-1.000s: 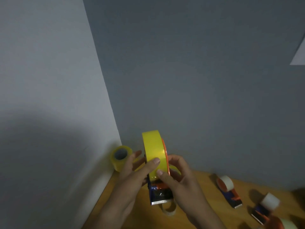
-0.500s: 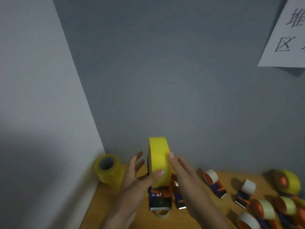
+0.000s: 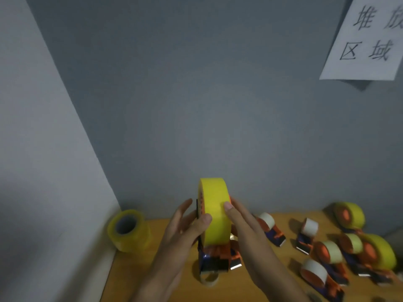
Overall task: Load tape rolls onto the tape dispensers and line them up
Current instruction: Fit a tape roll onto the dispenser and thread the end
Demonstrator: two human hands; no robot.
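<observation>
Nearest the camera, the left hand (image 3: 185, 227) and the right hand (image 3: 246, 227) hold a yellow tape roll (image 3: 214, 211) between them, upright on edge and raised above the wooden table (image 3: 152, 280). The left thumb presses on the roll's outer band while its fingers spread loosely behind the left face. The right thumb lies on the band too, with the other right fingers hidden behind the roll, so how they sit I cannot tell. The roll appears seated on a dispenser (image 3: 214, 259), whose orange and dark blue frame and metal blade hang just below it. A full roll like this is probably stiff and fairly weighty, with a smooth, slippery band, so the flat side faces or the frame look like safer places to hold than the band or the sharp blade. A small clear ring (image 3: 209, 277) lies on the table beneath. Further right stand several loaded dispensers (image 3: 327, 256) in a loose cluster, not yet lined up. At the back left corner a spare yellowish roll (image 3: 128, 229) rests against the wall. A paper sign (image 3: 368, 40) hangs above.
</observation>
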